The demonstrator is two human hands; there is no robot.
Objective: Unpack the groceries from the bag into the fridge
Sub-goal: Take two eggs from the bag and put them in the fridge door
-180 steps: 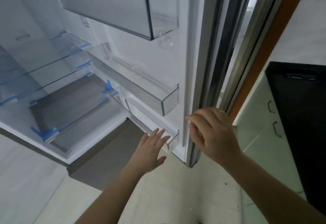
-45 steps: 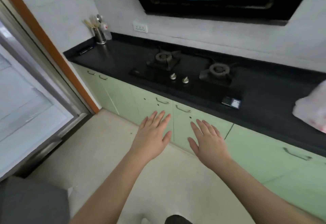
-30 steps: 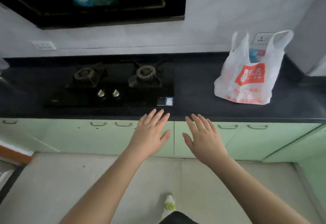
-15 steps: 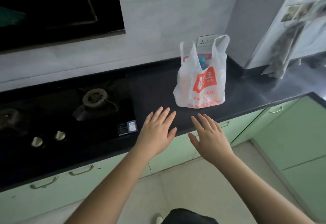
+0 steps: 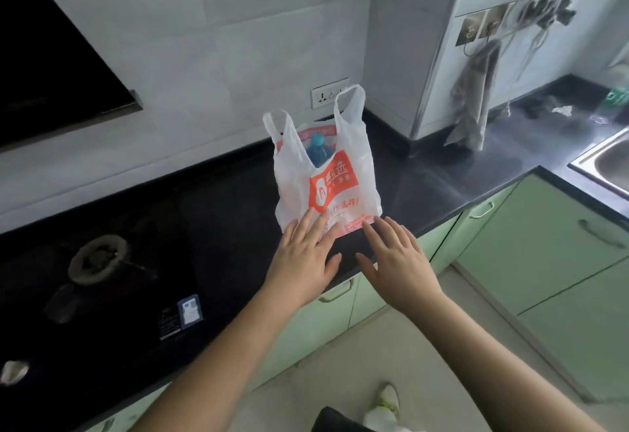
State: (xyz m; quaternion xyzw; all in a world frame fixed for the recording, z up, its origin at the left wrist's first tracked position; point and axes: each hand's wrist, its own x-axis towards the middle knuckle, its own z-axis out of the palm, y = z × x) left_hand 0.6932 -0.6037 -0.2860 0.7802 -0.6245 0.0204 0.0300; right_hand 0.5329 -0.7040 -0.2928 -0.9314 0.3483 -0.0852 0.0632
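Observation:
A white plastic grocery bag (image 5: 335, 176) with orange print stands upright on the black countertop (image 5: 442, 186), its two handles sticking up. A bottle with a blue cap (image 5: 317, 147) shows through the bag's opening. My left hand (image 5: 303, 258) is open, fingers spread, with the fingertips over the bag's lower front edge. My right hand (image 5: 396, 261) is open too, just right of the bag's bottom corner, holding nothing. The fridge is out of view.
A gas hob (image 5: 98, 258) sits in the counter to the left. A steel sink (image 5: 609, 159) is at the far right. A cloth (image 5: 473, 108) hangs by the wall corner. Green cabinets (image 5: 531, 261) run below the counter.
My view has swung from the open fridge past the hob to the bag. Both open hands have moved closer to the bag's base.

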